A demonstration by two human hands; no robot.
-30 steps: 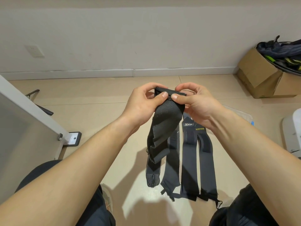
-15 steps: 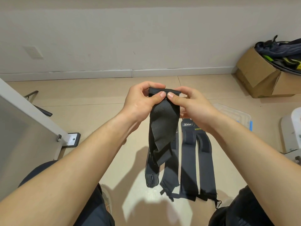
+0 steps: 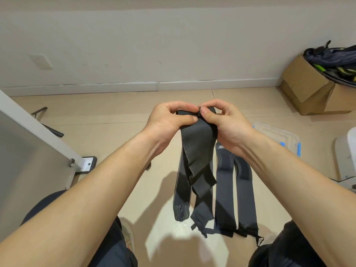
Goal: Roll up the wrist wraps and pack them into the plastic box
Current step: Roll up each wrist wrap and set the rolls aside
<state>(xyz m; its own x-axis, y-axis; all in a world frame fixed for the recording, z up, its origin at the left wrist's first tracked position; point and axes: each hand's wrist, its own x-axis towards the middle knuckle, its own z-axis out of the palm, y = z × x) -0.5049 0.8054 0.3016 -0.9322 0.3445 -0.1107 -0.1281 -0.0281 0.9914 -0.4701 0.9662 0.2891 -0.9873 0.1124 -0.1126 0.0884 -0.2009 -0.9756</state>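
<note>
Mid-frame, my left hand [image 3: 169, 120] and right hand [image 3: 227, 126] pinch the top of the black fabric wrist wrap [image 3: 196, 149], which hangs straight down.

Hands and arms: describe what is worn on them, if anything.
Left hand and right hand are bare: no gloves, rings or watch show. Left forearm and right forearm are uncovered to the frame's edge; no sleeves in view.
</note>
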